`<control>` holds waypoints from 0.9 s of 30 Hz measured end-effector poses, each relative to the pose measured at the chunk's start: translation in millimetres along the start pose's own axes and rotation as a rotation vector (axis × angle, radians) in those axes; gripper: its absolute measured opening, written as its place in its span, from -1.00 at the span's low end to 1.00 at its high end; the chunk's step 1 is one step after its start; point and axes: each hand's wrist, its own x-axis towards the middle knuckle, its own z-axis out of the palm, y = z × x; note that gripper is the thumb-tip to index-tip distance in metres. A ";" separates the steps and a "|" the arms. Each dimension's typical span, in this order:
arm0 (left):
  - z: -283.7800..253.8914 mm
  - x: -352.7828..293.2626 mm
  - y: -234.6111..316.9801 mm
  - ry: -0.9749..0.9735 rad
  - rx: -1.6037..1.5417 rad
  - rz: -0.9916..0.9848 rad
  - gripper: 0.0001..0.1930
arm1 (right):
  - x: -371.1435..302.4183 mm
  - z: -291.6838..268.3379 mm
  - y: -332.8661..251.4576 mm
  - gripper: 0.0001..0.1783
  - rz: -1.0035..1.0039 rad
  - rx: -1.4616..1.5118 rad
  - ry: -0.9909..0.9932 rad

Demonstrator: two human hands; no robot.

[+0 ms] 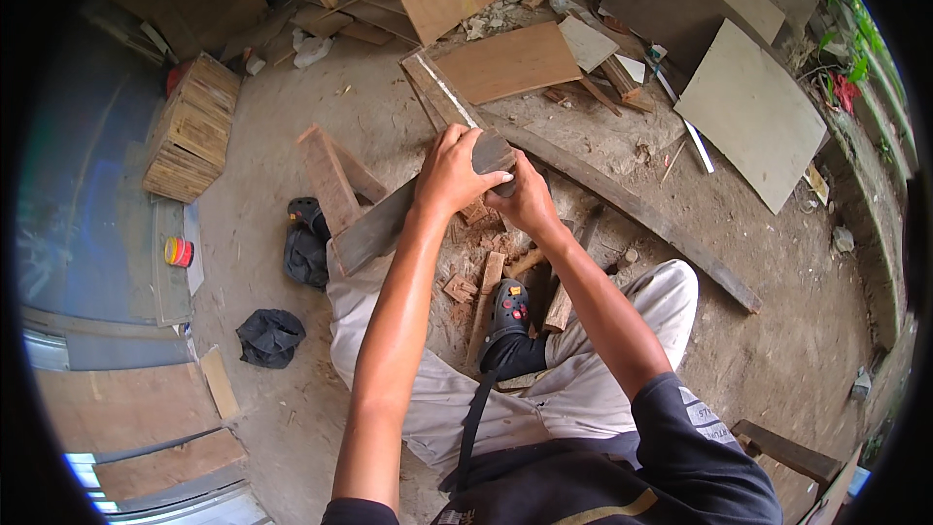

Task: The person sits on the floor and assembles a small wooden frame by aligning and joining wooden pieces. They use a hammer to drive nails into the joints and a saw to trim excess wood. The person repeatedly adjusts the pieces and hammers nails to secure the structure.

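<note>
A rough wooden frame of joined boards lies in front of me, its dark near board [374,224] running up to a corner block [493,150]. My left hand [452,173] is closed over this dark wooden block, its thumb pointing right. Against the block's right end, my right hand [526,196] is closed too, its fingers curled and partly hidden. Both hands almost meet there. A board with a white stripe [442,87] reaches away beyond the left hand. At the frame's left end stands a reddish board [328,180].
Wood offcuts [486,297] and chips lie between my legs, beside my dark clog [509,311]. A long beam [632,199] slants across the ground to the right. Plywood sheets [515,61] lie behind. At left are a slatted wooden crate [194,126] and a black bag [270,337].
</note>
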 end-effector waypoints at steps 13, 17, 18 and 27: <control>-0.9 -1.6 0.9 -0.004 0.010 -0.007 -0.21 | -0.7 1.6 4.7 -0.15 -0.027 0.013 0.019; 1.5 -1.3 -1.3 -0.007 0.023 0.019 -0.17 | -1.1 1.6 6.8 -0.15 -0.019 0.008 0.014; 1.9 -1.7 -1.6 -0.008 0.034 0.026 -0.14 | -0.6 1.9 7.9 -0.15 -0.024 -0.005 0.015; -30.9 -28.0 -16.4 0.413 -0.128 0.058 -0.36 | -1.0 -34.5 15.5 0.06 0.009 0.170 -0.179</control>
